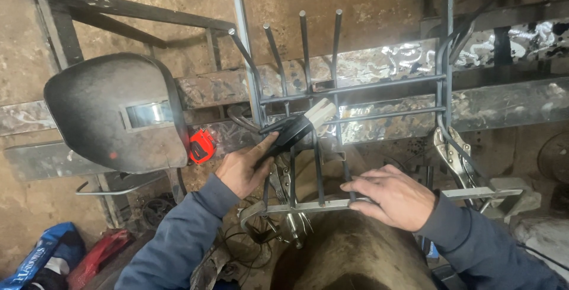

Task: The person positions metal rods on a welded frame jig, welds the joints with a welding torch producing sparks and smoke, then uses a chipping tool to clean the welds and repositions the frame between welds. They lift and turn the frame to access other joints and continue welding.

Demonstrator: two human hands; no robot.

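Observation:
My left hand (pixel 244 168) grips the black handle of a brush-like tool (pixel 294 130) with a pale head, held against the bars of a metal grille (pixel 355 85). The grille is made of several thin upright rods welded to cross rods and flat strips, and it lies on steel beams. My right hand (pixel 394 198) rests flat on the grille's near flat strip (pixel 296 207), fingers spread over a rod, pressing it down.
A dark welding mask (pixel 115 112) lies on the beams at left, with a red tape measure (pixel 201 146) beside it. Locking pliers (pixel 453 156) clamp the grille at right. Cables hang from the upper right. Blue and red bags (pixel 41 257) sit on the floor at lower left.

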